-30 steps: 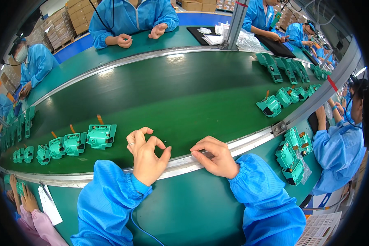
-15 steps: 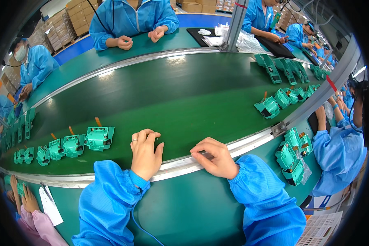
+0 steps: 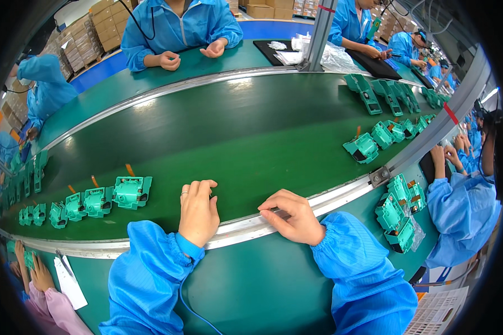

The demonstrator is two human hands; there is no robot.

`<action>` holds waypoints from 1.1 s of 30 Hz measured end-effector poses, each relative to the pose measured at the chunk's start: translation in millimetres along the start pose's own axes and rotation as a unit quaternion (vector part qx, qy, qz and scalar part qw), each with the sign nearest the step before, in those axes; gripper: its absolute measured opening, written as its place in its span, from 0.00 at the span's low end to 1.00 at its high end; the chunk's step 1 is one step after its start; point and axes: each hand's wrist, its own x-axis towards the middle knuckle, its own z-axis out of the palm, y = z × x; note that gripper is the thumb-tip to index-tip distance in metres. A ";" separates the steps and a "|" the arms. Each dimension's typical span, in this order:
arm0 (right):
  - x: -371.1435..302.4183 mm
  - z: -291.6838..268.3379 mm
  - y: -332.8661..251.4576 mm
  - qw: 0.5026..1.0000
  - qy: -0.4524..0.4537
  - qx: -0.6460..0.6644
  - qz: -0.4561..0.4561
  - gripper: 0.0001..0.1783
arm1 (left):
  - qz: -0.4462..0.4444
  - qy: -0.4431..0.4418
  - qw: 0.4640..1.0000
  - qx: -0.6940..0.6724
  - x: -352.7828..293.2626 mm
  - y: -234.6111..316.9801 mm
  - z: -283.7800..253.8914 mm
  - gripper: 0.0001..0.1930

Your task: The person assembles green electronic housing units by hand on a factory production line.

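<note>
My left hand [image 3: 198, 211] rests at the near edge of the green conveyor belt [image 3: 218, 134], its fingers stretched forward and the thumb apart, with nothing in it. A blue wrist band with a cord circles that wrist. My right hand [image 3: 292, 215] lies over the metal rail [image 3: 237, 229], fingers loosely bent and the thumb apart below them; no object shows in it. Left of my left hand, the nearest green plastic housing [image 3: 132, 192] sits on the belt with an orange ribbon cable standing up. Several similar housings [image 3: 98, 201] trail off leftward.
More housings [image 3: 361, 148] and long green covers [image 3: 363, 94] sit on the belt at right. A cluster of housings [image 3: 390, 211] lies on the near table at right, beside a grey post [image 3: 439, 123]. Co-workers in blue sit across and beside; a pink sleeve [image 3: 56, 310] shows at lower left.
The housings and covers on the belt have shifted slightly left. At far left a co-worker has raised an arm. My hands have hardly moved.
</note>
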 end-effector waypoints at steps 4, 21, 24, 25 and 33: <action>-1.0 -2.7 2.1 1.000 0.003 0.009 -0.002 0.04 | 0.029 -0.020 0.998 -0.047 3.1 10.6 -2.0 0.16; 0.2 -142.7 104.5 0.769 0.391 -0.455 0.222 0.48 | 0.116 0.040 0.989 -0.088 3.6 27.8 -8.0 0.11; 3.2 -137.1 91.8 0.804 0.325 -0.413 0.277 0.48 | 0.112 0.036 0.986 -0.117 -0.5 27.3 -9.0 0.11; 4.5 -131.9 85.9 0.804 0.326 -0.414 0.276 0.48 | 0.111 0.028 0.983 -0.140 -1.1 27.4 -8.8 0.11; 17.2 -94.7 65.3 0.885 0.171 -0.395 0.177 0.49 | -0.015 -0.053 0.886 -0.461 -6.1 30.3 -0.1 0.11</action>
